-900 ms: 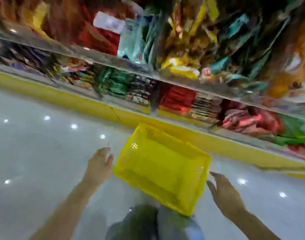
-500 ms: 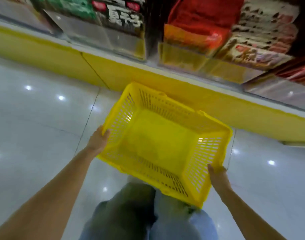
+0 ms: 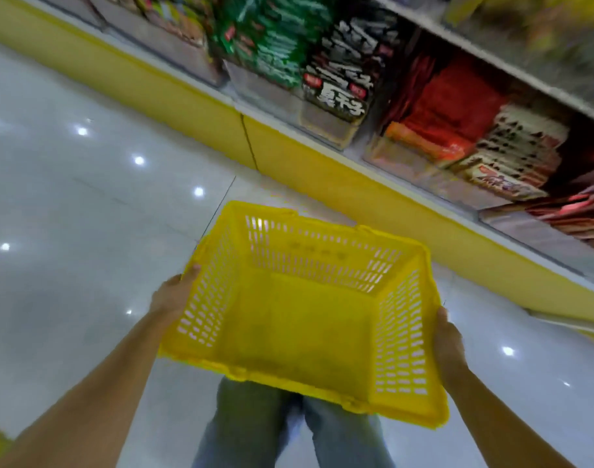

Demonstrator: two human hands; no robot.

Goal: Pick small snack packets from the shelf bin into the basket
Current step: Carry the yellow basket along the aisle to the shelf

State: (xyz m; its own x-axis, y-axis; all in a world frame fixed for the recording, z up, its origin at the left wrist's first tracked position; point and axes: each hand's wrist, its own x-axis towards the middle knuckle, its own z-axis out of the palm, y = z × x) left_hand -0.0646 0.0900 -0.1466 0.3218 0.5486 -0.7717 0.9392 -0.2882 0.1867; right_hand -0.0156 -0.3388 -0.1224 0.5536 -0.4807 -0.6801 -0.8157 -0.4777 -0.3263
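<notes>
Gripping the yellow basket (image 3: 322, 261) are left hand (image 3: 172, 295) and right hand (image 3: 447, 339).

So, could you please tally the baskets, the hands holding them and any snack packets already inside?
Yellow slotted plastic basket: 1
Bare hands gripping its sides: 2, left hand and right hand
Snack packets inside it: 0; the red snack packets lie in a clear shelf bin
Total: 3
</notes>
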